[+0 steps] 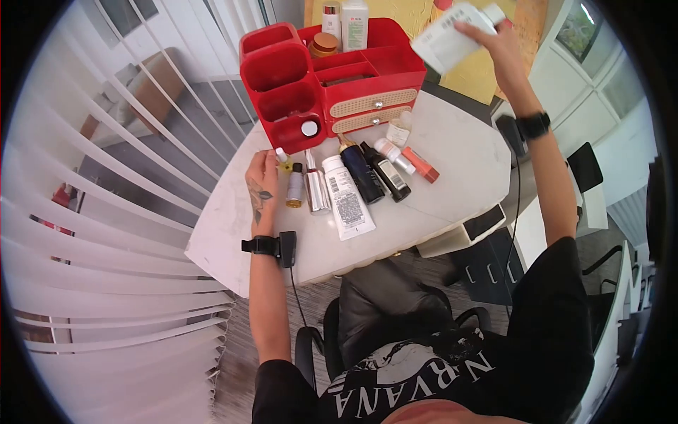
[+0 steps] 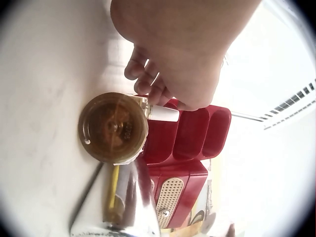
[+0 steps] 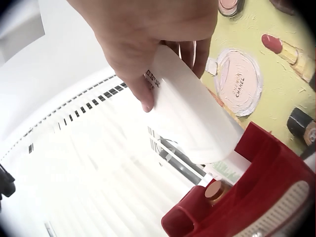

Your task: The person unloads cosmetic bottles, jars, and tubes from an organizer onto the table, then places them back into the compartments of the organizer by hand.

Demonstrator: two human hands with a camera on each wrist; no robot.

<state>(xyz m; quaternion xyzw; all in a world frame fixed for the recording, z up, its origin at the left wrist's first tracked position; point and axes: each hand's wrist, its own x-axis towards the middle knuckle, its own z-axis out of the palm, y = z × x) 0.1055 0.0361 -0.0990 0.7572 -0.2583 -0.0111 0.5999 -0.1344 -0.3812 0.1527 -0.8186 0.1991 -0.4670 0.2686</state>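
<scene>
My right hand (image 1: 503, 55) grips a large white bottle (image 1: 446, 44) with dark print, tilted in the air beside the red organizer (image 1: 282, 71). In the right wrist view the thumb lies along the bottle (image 3: 190, 111), whose base overlaps the organizer's back rim. My left hand (image 1: 260, 177) rests on the table's left part with loosely bent fingers. Its fingertips are right beside a small yellowish bottle (image 1: 284, 162) with a white cap. An amber-bottomed bottle (image 2: 113, 128) lies close to that hand, next to a silvery dropper bottle (image 1: 316, 192).
A white tube (image 1: 347, 201), a dark blue bottle (image 1: 362, 175), a black bottle (image 1: 387, 173) and several small items lie before the organizer. Inside it stand a white bottle (image 1: 354, 27) and an amber jar (image 1: 323, 45). A painted yellow picture (image 3: 247, 39) is behind. Blinds (image 1: 134, 233) hang at left.
</scene>
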